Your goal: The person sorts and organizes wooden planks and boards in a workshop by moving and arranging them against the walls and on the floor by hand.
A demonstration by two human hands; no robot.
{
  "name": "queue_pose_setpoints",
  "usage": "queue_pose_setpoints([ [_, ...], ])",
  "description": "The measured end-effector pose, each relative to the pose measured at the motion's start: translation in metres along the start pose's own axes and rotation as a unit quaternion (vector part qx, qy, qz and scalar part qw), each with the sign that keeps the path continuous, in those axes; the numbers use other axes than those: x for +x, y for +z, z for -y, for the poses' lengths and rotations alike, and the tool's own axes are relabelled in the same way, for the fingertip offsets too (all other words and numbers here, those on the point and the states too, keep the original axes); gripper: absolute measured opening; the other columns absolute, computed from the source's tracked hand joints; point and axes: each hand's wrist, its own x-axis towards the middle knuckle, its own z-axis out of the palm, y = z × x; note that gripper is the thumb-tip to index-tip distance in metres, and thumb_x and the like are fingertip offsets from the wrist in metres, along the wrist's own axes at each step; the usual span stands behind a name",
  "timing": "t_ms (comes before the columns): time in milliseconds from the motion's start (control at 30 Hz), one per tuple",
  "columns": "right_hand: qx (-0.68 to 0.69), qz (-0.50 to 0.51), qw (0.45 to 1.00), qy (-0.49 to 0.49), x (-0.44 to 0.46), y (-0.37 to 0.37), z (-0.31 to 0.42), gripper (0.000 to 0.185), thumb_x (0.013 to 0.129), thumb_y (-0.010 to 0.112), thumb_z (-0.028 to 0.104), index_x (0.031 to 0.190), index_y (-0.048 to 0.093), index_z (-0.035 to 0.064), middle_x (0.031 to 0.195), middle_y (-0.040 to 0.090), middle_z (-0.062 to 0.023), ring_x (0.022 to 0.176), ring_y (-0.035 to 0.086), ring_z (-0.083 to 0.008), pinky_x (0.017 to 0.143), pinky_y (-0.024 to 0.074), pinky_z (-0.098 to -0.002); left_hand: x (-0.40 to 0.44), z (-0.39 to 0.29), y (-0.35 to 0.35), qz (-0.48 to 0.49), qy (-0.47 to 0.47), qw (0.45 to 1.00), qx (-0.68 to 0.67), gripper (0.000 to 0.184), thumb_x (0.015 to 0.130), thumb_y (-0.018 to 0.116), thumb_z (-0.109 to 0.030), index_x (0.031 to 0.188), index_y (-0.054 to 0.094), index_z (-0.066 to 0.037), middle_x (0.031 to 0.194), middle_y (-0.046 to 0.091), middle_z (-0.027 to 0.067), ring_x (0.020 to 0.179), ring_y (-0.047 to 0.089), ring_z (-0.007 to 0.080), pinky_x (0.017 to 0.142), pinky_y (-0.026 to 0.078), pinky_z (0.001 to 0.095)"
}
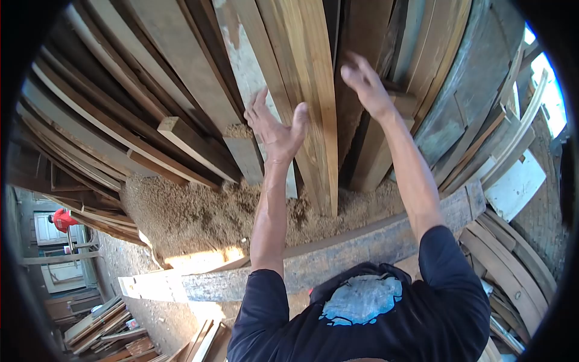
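My left hand (276,128) is raised in front of upright wooden boards, thumb spread away from the fingers, holding nothing. Just behind it are a board with worn white paint (246,57) and a smooth yellow-brown plank (319,90). Higher and to the right is my right hand (368,87), slightly blurred, its fingers loosely bent and apart with nothing in them. Dark brown boards (368,30) stand behind that hand. Whether either hand touches the wood I cannot tell.
Sawdust and shavings (181,208) lie at the boards' feet. A long weathered beam (338,253) crosses in front of my body. A short block (196,148) leans at left. Loose planks (108,329) lie lower left. A person in red (62,220) is far left.
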Motion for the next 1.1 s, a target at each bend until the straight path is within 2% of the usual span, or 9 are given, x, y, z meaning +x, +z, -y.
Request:
queue_pose_setpoints([
  [67, -0.036, -0.003, 0.998, -0.058, 0.035, 0.004, -0.013, 0.076, 0.099, 0.059, 0.055, 0.145, 0.047, -0.0043, 0.141, 0.055, -0.0208, 0.135, 0.05, -0.027, 0.112, 0.0387, -0.0382, 0.011, -0.028, 0.0, 0.015, 0.053, 0.997, 0.055, 0.103, 0.082, 0.078, -0.058, 0.148, 0.032, 0.006, 0.136, 0.046, 0.026, 0.131, 0.041, 0.0429, 0.113, 0.029, 0.0569],
  [167, -0.027, 0.0, 0.999, 0.018, 0.065, 0.004, -0.03, 0.068, 0.1, 0.059, 0.053, 0.136, 0.056, -0.0047, 0.132, 0.063, -0.0196, 0.129, 0.055, -0.0263, 0.109, 0.0406, -0.0371, 0.036, -0.045, 0.015, 0.036, 0.056, 0.997, 0.038, 0.109, 0.079, 0.079, -0.061, 0.15, 0.03, 0.005, 0.139, 0.043, 0.0283, 0.134, 0.037, 0.046, 0.115, 0.026, 0.0572],
  [367, -0.06, -0.078, 0.993, 0.062, 0.041, 0.014, -0.056, 0.053, 0.103, 0.056, 0.045, 0.126, 0.063, -0.0021, 0.113, 0.07, -0.0176, 0.11, 0.062, -0.0206, 0.097, 0.0459, -0.0339, 0.068, -0.069, 0.057, 0.038, -0.097, 0.993, 0.063, 0.119, 0.076, 0.082, -0.058, 0.151, 0.02, 0.011, 0.144, 0.034, 0.0379, 0.138, 0.031, 0.0506, 0.117, 0.024, 0.0578],
  [600, 0.009, -0.096, 0.99, 0.104, 0.03, 0.022, -0.08, 0.048, 0.103, 0.058, 0.041, 0.118, 0.058, -0.004, 0.104, 0.067, -0.0127, 0.092, 0.061, -0.0178, 0.084, 0.0497, -0.0338, 0.077, -0.075, 0.083, -0.053, -0.074, 0.995, 0.039, 0.084, 0.067, 0.085, -0.026, 0.121, 0.034, 0.012, 0.116, 0.042, 0.0297, 0.119, 0.043, 0.0464, 0.111, 0.029, 0.0606],
  [833, 0.028, -0.091, 0.992, 0.088, 0.008, 0.027, -0.084, 0.053, 0.103, 0.057, 0.046, 0.116, 0.052, -0.0053, 0.103, 0.064, -0.0149, 0.096, 0.061, -0.0202, 0.086, 0.0504, -0.0353, 0.076, -0.093, 0.077, -0.053, -0.121, 0.991, 0.003, 0.08, 0.063, 0.088, -0.017, 0.116, 0.034, 0.01, 0.103, 0.041, 0.0169, 0.103, 0.049, 0.0289, 0.092, 0.048, 0.0492],
  [900, 0.031, -0.045, 0.993, 0.101, 0.004, 0.018, -0.085, 0.063, 0.101, 0.057, 0.051, 0.126, 0.051, -0.0067, 0.119, 0.063, -0.0208, 0.11, 0.06, -0.0252, 0.097, 0.0478, -0.0368, 0.074, -0.086, 0.077, -0.031, -0.14, 0.989, -0.047, 0.079, 0.065, 0.089, -0.016, 0.116, 0.033, 0.009, 0.105, 0.041, 0.0163, 0.101, 0.051, 0.0262, 0.088, 0.051, 0.0479],
  [967, 0.003, 0.005, 0.994, 0.111, -0.007, 0.004, -0.072, 0.067, 0.101, 0.058, 0.053, 0.132, 0.051, -0.0057, 0.13, 0.06, -0.0197, 0.121, 0.056, -0.0245, 0.104, 0.0439, -0.0366, 0.059, -0.101, 0.068, -0.053, -0.154, 0.974, -0.155, 0.082, 0.067, 0.092, -0.016, 0.118, 0.035, 0.011, 0.114, 0.049, 0.023, 0.092, 0.06, 0.023, 0.071, 0.056, 0.0313],
  [1033, -0.052, 0.086, 0.986, 0.132, -0.017, -0.018, -0.033, 0.075, 0.096, 0.06, 0.061, 0.131, 0.053, -0.0053, 0.135, 0.059, -0.0219, 0.126, 0.054, -0.0258, 0.107, 0.0422, -0.0381, 0.044, -0.106, 0.057, -0.068, -0.127, 0.974, -0.177, 0.083, 0.07, 0.092, -0.017, 0.124, 0.033, 0.008, 0.115, 0.049, 0.0213, 0.098, 0.059, 0.0227, 0.079, 0.058, 0.0319],
  [1100, -0.098, 0.133, 0.977, 0.133, -0.029, -0.032, -0.022, 0.082, 0.092, 0.061, 0.067, 0.132, 0.055, -0.0041, 0.138, 0.058, -0.023, 0.129, 0.053, -0.0275, 0.109, 0.0408, -0.0396, 0.023, -0.108, 0.029, -0.055, -0.054, 0.997, -0.005, 0.081, 0.073, 0.091, -0.018, 0.126, 0.034, 0.007, 0.117, 0.049, 0.0201, 0.102, 0.058, 0.024, 0.086, 0.057, 0.0323],
])
